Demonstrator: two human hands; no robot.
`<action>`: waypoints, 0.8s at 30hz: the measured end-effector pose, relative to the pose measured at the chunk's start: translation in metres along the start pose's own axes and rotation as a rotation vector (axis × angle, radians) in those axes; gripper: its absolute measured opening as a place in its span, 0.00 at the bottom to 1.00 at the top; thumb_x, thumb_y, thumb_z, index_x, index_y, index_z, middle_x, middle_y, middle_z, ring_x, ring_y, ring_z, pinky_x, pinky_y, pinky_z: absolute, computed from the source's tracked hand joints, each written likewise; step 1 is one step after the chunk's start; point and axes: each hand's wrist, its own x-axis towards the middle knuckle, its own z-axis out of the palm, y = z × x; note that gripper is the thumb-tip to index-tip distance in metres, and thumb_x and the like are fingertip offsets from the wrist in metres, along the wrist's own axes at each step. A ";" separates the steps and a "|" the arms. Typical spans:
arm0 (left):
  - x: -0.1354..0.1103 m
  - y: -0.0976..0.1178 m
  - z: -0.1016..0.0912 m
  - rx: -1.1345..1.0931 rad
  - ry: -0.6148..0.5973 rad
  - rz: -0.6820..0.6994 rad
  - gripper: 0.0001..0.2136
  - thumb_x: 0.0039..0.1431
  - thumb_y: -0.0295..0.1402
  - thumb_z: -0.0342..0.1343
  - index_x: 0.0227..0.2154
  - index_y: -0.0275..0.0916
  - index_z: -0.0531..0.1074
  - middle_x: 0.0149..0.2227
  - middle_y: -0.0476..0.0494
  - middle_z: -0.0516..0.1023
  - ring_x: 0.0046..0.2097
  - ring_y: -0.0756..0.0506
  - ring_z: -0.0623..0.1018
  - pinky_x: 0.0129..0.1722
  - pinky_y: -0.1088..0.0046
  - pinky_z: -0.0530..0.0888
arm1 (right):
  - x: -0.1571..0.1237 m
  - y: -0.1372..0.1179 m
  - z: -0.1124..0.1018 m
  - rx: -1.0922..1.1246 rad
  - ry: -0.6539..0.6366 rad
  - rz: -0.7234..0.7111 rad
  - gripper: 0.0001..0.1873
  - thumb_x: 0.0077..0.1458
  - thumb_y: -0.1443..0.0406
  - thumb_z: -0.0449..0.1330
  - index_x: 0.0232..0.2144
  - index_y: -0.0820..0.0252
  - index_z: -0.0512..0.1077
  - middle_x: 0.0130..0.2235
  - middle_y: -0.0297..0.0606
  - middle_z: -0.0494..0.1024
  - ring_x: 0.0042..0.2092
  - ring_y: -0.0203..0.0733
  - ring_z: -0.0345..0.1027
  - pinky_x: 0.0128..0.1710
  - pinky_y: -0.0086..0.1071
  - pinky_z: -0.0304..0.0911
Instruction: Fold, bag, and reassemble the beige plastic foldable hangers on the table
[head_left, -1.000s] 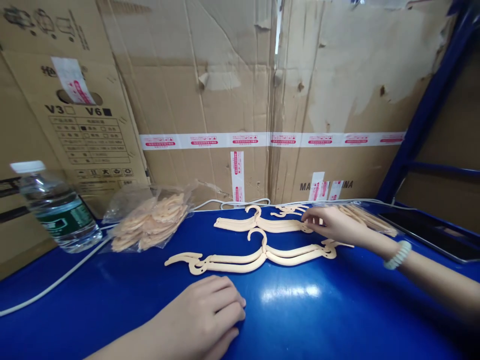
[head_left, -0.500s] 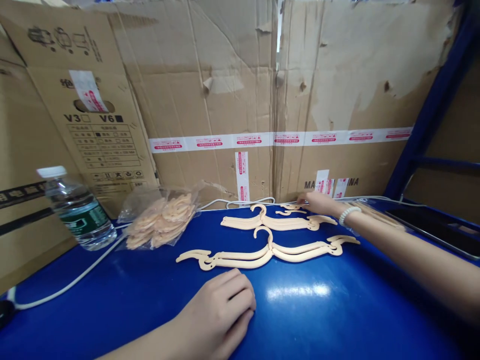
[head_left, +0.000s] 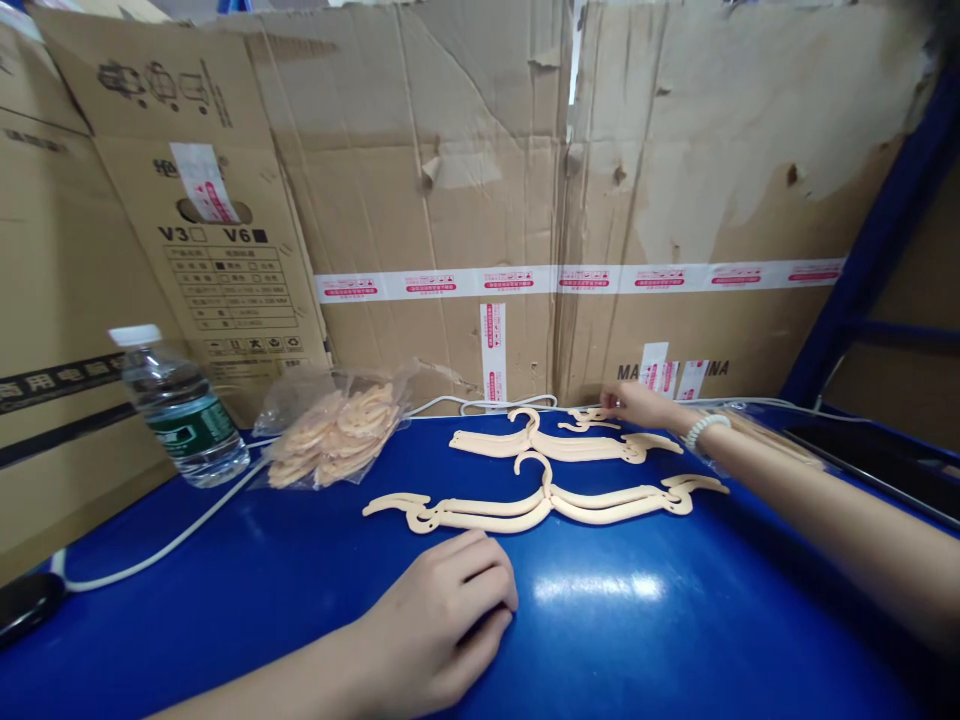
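Observation:
My left hand (head_left: 450, 620) rests on the blue table in front of the hangers, fingers curled in and no object visible in them. At the back, my right hand (head_left: 637, 405), with a beaded bracelet at the wrist, has its fingers closed on a small beige hanger piece (head_left: 592, 413). Its fingertips partly cover that piece. A beige folding hanger (head_left: 487, 515) lies nearest me, hook upward, with a curved piece at each end. Behind it lies a second hanger (head_left: 491, 442), which shows a curved piece at its right end only.
A clear bag of beige pieces (head_left: 337, 435) lies at left beside a water bottle (head_left: 187, 425). A white cable (head_left: 176, 545) crosses the table. Another clear bag (head_left: 772, 435) and a dark flat device (head_left: 885, 460) lie at right. Cardboard (head_left: 435, 220) stands behind.
The view has turned slightly left, so things sit a little further right. My right fingers have drawn closer together at the small piece; my left hand stays on the table.

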 end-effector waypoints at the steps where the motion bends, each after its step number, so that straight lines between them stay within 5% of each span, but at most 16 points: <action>1: 0.000 0.000 -0.001 -0.030 0.011 -0.011 0.09 0.59 0.21 0.48 0.38 0.40 0.69 0.37 0.42 0.76 0.38 0.45 0.73 0.38 0.70 0.71 | -0.003 -0.004 -0.003 0.021 0.028 -0.022 0.08 0.63 0.62 0.59 0.35 0.63 0.72 0.35 0.35 0.77 0.35 0.37 0.72 0.37 0.35 0.69; 7: 0.006 0.002 -0.001 -0.568 0.189 -0.419 0.10 0.62 0.34 0.54 0.45 0.39 0.69 0.40 0.42 0.76 0.37 0.46 0.75 0.39 0.68 0.73 | -0.038 -0.060 -0.016 0.146 0.220 -0.264 0.06 0.62 0.67 0.52 0.32 0.59 0.67 0.33 0.40 0.75 0.34 0.41 0.69 0.33 0.31 0.62; 11: 0.012 0.008 0.000 -1.107 0.237 -0.702 0.25 0.55 0.51 0.61 0.47 0.37 0.70 0.44 0.39 0.76 0.31 0.49 0.75 0.30 0.72 0.71 | -0.075 -0.116 -0.022 0.176 0.250 -0.507 0.10 0.66 0.64 0.48 0.34 0.58 0.67 0.36 0.39 0.74 0.35 0.39 0.66 0.36 0.31 0.61; 16: 0.012 0.021 -0.001 -1.251 0.198 -0.813 0.21 0.48 0.46 0.70 0.35 0.33 0.75 0.28 0.48 0.75 0.25 0.54 0.70 0.26 0.77 0.65 | -0.106 -0.161 -0.030 -0.044 0.450 -0.848 0.13 0.66 0.72 0.47 0.32 0.60 0.67 0.33 0.39 0.73 0.34 0.40 0.62 0.35 0.33 0.58; 20: 0.010 0.021 -0.003 -1.260 0.218 -0.805 0.15 0.48 0.39 0.70 0.25 0.34 0.72 0.24 0.49 0.73 0.27 0.53 0.69 0.28 0.77 0.64 | -0.102 -0.158 -0.031 0.011 0.471 -0.804 0.10 0.67 0.71 0.48 0.40 0.60 0.69 0.41 0.44 0.76 0.41 0.42 0.67 0.40 0.35 0.62; 24: 0.008 0.017 -0.005 -1.262 0.258 -0.750 0.13 0.53 0.37 0.67 0.27 0.35 0.71 0.27 0.49 0.73 0.29 0.52 0.69 0.31 0.77 0.64 | -0.079 -0.126 -0.023 0.061 0.317 -0.516 0.08 0.64 0.67 0.53 0.39 0.60 0.72 0.37 0.44 0.78 0.39 0.46 0.70 0.40 0.38 0.65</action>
